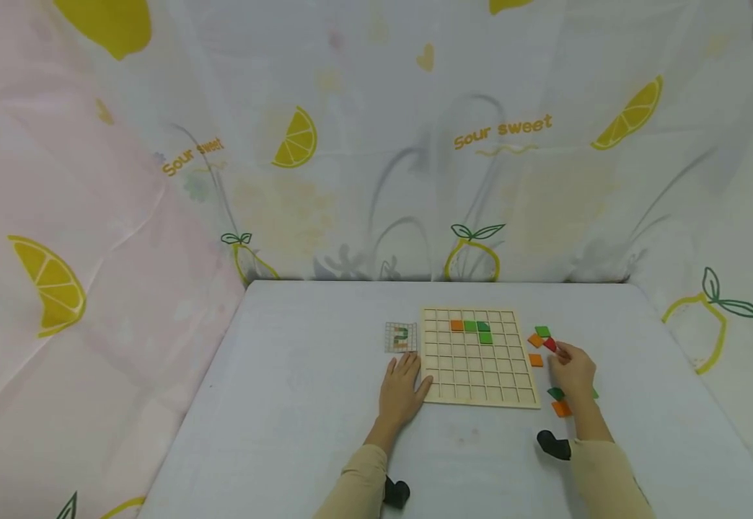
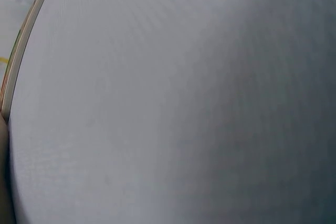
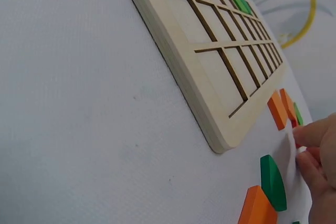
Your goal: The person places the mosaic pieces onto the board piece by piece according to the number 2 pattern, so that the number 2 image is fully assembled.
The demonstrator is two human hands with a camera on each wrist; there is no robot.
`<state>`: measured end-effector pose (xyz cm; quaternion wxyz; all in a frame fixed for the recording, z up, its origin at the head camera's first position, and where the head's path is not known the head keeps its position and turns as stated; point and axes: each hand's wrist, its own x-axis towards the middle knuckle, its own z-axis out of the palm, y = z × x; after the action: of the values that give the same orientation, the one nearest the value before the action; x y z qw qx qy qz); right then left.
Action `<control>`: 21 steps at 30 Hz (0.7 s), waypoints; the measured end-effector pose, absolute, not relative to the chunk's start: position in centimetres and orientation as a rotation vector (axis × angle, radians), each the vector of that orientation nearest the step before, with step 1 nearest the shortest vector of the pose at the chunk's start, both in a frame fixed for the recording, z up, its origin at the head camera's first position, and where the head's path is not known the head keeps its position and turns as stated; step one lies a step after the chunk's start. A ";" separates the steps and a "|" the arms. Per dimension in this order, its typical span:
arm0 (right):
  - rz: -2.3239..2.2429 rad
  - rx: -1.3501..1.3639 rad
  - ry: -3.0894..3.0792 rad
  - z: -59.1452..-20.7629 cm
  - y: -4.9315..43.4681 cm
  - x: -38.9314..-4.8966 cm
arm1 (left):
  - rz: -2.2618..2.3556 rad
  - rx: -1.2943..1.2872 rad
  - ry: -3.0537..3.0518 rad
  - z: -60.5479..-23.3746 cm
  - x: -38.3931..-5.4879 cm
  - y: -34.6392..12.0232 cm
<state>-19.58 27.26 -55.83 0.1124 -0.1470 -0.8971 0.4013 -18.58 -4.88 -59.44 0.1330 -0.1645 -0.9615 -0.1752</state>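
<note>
A wooden grid board [image 1: 474,371] lies on the table, with an orange tile [image 1: 457,325], a light green tile [image 1: 470,326], a dark green piece [image 1: 483,326] and another light green tile in its upper cells. My left hand [image 1: 399,393] lies with straight fingers at the board's lower left edge, thumb on its rim. Just beyond those fingertips is a small pattern card [image 1: 400,336]. To the right of the board, my right hand [image 1: 573,371] pinches a red tile [image 1: 550,344] between thumb and fingers; the hand partly hides it.
Loose pieces lie right of the board: a green tile [image 1: 542,331], orange tiles [image 1: 536,360], and, nearer me, a dark green piece [image 3: 273,183] beside an orange one [image 3: 257,208]. Another green piece is partly hidden by the right wrist. A printed cloth [image 1: 363,194] hangs behind the table.
</note>
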 end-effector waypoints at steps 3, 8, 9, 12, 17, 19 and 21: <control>1.130 -0.360 -2.707 -55.4 26.9 -19.0 | -0.490 -0.480 -2.780 -59.5 -18.6 -5.0; 0.970 -0.318 -2.786 -55.2 26.2 -15.8 | -0.487 -0.493 -2.776 -59.4 -18.5 -4.9; 0.948 -0.329 -2.785 -55.3 26.1 -15.0 | -0.494 -0.491 -2.777 -59.3 -18.4 -4.9; 0.895 -0.357 -2.788 -55.6 25.8 -12.8 | -0.495 -0.480 -2.778 -59.3 -18.4 -4.9; 0.822 -0.375 -2.926 -55.6 25.6 -10.6 | -0.510 -0.469 -2.798 -59.2 -18.4 -4.9; 0.828 -0.365 -2.962 -55.7 25.4 -10.2 | -0.506 -0.469 -2.804 -59.2 -18.4 -4.9; 0.847 -0.335 -2.936 -55.9 25.2 -10.1 | -0.503 -0.468 -2.805 -59.2 -18.4 -4.9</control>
<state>-10.07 25.25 -55.92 0.0337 -0.1088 -0.9545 0.2755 -18.37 -4.86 -59.18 0.1264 -0.1607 -0.9635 -0.1729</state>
